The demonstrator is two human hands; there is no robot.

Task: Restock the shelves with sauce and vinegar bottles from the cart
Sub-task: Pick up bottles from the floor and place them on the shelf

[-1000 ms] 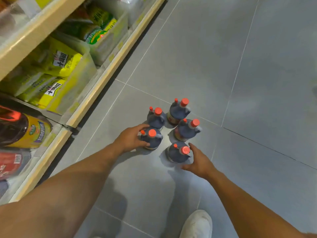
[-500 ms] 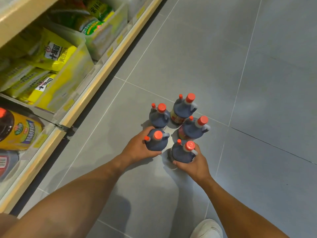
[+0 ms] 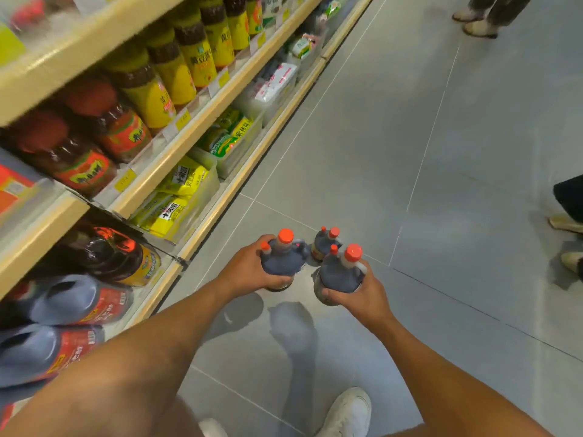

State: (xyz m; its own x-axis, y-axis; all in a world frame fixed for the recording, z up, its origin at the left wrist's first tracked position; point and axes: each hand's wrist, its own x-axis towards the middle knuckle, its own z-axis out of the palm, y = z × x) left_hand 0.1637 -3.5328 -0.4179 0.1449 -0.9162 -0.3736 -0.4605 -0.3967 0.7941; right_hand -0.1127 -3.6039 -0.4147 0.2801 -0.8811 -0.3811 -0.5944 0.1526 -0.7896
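Observation:
I hold two dark sauce bottles with orange-red caps above the grey floor. My left hand (image 3: 249, 272) grips the left bottle (image 3: 282, 258) round its body. My right hand (image 3: 359, 294) grips the right bottle (image 3: 339, 272) from below and behind. Between and beyond them another bottle of the same kind (image 3: 325, 242) stands on the floor; any others are hidden behind the held ones. The shelves (image 3: 202, 121) run along my left, with dark bottles with red labels (image 3: 72, 310) lying low at the near end.
Yellow-labelled jars (image 3: 189, 61) and red-labelled jars (image 3: 123, 134) fill the upper shelf; yellow packets (image 3: 176, 197) sit in clear bins below. My white shoe (image 3: 347, 411) is on the tiles. Other people's feet show at the top right (image 3: 479, 26) and right edge (image 3: 568, 222).
Both hands have lifted their bottles off the floor and away from the group. The view has swung upward, showing more shelves and other people's feet.

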